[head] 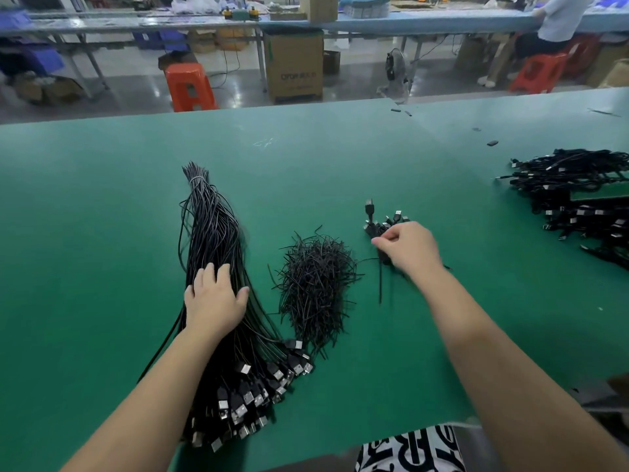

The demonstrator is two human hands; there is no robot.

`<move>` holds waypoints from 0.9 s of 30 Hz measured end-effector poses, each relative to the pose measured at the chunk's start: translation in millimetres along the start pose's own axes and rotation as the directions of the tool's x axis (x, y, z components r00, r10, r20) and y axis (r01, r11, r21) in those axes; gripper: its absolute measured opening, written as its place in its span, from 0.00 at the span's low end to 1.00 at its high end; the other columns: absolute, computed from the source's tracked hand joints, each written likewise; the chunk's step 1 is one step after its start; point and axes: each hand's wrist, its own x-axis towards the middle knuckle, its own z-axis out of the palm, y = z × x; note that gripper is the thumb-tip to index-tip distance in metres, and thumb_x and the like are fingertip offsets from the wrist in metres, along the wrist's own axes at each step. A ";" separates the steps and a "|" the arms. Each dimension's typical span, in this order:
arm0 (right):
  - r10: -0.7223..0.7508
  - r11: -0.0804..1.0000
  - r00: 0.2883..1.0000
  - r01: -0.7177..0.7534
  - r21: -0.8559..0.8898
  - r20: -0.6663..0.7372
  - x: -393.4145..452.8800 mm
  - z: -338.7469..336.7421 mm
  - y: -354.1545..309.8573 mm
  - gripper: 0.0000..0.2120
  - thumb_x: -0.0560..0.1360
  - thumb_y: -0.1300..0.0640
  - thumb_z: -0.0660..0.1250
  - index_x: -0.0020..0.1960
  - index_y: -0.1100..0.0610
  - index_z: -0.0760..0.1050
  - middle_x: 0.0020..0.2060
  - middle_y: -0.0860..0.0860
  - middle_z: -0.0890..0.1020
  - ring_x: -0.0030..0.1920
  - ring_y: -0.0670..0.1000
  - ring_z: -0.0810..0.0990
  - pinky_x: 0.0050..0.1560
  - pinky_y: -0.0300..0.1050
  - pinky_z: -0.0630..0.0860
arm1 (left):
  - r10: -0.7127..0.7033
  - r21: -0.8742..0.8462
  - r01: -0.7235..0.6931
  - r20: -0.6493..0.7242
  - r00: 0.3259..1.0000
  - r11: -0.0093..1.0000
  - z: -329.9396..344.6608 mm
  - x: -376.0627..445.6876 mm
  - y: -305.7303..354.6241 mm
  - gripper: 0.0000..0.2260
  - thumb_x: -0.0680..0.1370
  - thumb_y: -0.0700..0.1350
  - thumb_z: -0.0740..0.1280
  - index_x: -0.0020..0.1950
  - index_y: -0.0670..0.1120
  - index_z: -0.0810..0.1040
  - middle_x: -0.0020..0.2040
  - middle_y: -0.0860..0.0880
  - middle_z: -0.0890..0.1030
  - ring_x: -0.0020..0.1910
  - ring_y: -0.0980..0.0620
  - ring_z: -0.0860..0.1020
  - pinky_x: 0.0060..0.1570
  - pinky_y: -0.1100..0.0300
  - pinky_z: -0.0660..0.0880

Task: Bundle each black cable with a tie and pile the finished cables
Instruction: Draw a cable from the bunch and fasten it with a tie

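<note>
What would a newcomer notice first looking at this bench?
Probably the long sheaf of black cables fanning across the green table, with the left hand resting on it. Beside it lies a heap of ties, and the right hand pinches a small bundled cable.

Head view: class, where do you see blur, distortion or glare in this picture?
Head view: the right hand is slightly motion-blurred over a small cable bundle; the table edge bows from wide-angle distortion; the background floor shows soft glare; the left hand looks sharp.
</note>
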 end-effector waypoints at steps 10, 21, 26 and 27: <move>0.240 0.931 0.971 -0.230 -0.283 0.003 96.1 1.9 39.5 0.17 0.76 0.44 0.73 0.53 0.59 0.82 0.46 0.56 0.83 0.45 0.57 0.79 0.42 0.44 0.72 | -0.043 -0.023 0.040 -0.143 0.989 0.999 25.9 1.5 -4.1 0.29 0.80 0.56 0.59 0.80 0.51 0.58 0.82 0.47 0.52 0.80 0.45 0.50 0.77 0.44 0.53; 0.169 0.933 0.986 -0.162 -0.321 -0.007 106.0 21.6 41.8 0.17 0.78 0.45 0.70 0.58 0.58 0.81 0.53 0.57 0.82 0.53 0.59 0.80 0.46 0.46 0.74 | -0.055 -0.057 0.046 -0.183 0.982 0.997 29.6 1.2 -6.5 0.29 0.79 0.56 0.61 0.79 0.52 0.60 0.82 0.48 0.55 0.80 0.47 0.51 0.77 0.44 0.53; -0.112 0.962 0.988 0.082 -0.260 -0.105 73.7 13.4 -2.7 0.14 0.81 0.49 0.65 0.60 0.56 0.80 0.57 0.56 0.80 0.55 0.58 0.80 0.53 0.50 0.77 | -0.057 -0.066 0.045 -0.185 0.981 0.997 30.2 2.1 -7.5 0.29 0.79 0.57 0.61 0.79 0.52 0.60 0.82 0.48 0.55 0.80 0.47 0.51 0.77 0.44 0.53; -0.193 0.958 0.980 0.176 -0.224 -0.053 60.0 13.8 -18.7 0.12 0.81 0.50 0.65 0.58 0.55 0.81 0.55 0.54 0.82 0.53 0.55 0.81 0.52 0.48 0.78 | -0.057 -0.067 0.045 -0.184 0.981 0.997 29.9 2.0 -7.4 0.29 0.79 0.57 0.61 0.79 0.52 0.60 0.82 0.48 0.55 0.80 0.47 0.51 0.77 0.45 0.53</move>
